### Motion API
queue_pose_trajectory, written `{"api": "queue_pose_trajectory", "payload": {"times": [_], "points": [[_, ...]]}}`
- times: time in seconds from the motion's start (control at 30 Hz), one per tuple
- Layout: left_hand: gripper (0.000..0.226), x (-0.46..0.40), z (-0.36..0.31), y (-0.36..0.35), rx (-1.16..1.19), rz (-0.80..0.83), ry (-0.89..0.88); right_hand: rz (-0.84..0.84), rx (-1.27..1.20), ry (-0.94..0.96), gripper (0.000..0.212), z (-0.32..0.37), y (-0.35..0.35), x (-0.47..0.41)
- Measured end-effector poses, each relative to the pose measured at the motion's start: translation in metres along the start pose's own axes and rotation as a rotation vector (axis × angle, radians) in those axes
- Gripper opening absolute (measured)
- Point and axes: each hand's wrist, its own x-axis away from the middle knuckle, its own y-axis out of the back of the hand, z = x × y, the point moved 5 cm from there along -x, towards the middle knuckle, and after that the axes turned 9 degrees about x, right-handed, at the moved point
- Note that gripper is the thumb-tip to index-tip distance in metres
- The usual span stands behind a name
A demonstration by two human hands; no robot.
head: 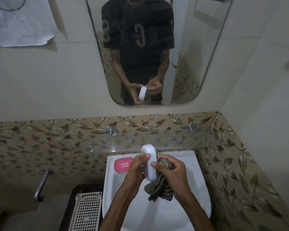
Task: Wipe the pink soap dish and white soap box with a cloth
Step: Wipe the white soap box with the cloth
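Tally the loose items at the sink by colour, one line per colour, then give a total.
White: 1, the soap box, gripped by the left hand.
Pink: 1, the soap dish on the sink rim.
Striped brown: 1, the cloth, bunched in the right hand.
Cream: 1, the basket left of the sink.
Total: 4

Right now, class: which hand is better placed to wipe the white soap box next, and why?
The right hand. It already grips the striped cloth against the white soap box, while the left hand holds the box on edge above the sink.
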Motion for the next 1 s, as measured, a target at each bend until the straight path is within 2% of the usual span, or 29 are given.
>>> {"api": "queue_pose_trajectory", "payload": {"times": [0.13,0.27,0.43,0.57,0.7,0.8,0.9,1.0], "points": [[0.054,-0.001,-0.005,-0.003,0.06,0.078,-0.014,-0.123,-0.11,-0.061,0.021,-0.01,0.005,-0.001],[0.058,0.0,0.004,0.003,0.175,-0.021,0.036,-0.299,-0.092,-0.084,0.023,-0.023,0.012,-0.003],[0.035,0.001,0.003,-0.005,0.2,0.0,0.005,-0.397,-0.164,-0.107,0.014,-0.03,0.019,0.002],[0.036,0.003,0.004,-0.013,0.265,0.073,0.071,-0.268,-0.201,-0.035,0.012,-0.022,0.014,0.002],[0.026,0.001,0.01,-0.018,0.406,0.089,0.147,-0.09,-0.05,0.173,0.014,-0.01,0.001,0.012],[0.027,0.001,0.014,-0.015,0.496,0.101,0.213,-0.069,0.096,0.335,0.019,-0.003,0.0,0.016],[0.044,0.0,0.016,-0.013,0.529,0.06,0.24,-0.135,0.094,0.277,0.022,-0.002,0.009,-0.001],[0.046,0.002,0.018,-0.01,0.537,0.056,0.292,-0.132,0.066,0.225,0.021,-0.003,0.009,-0.005]]}}
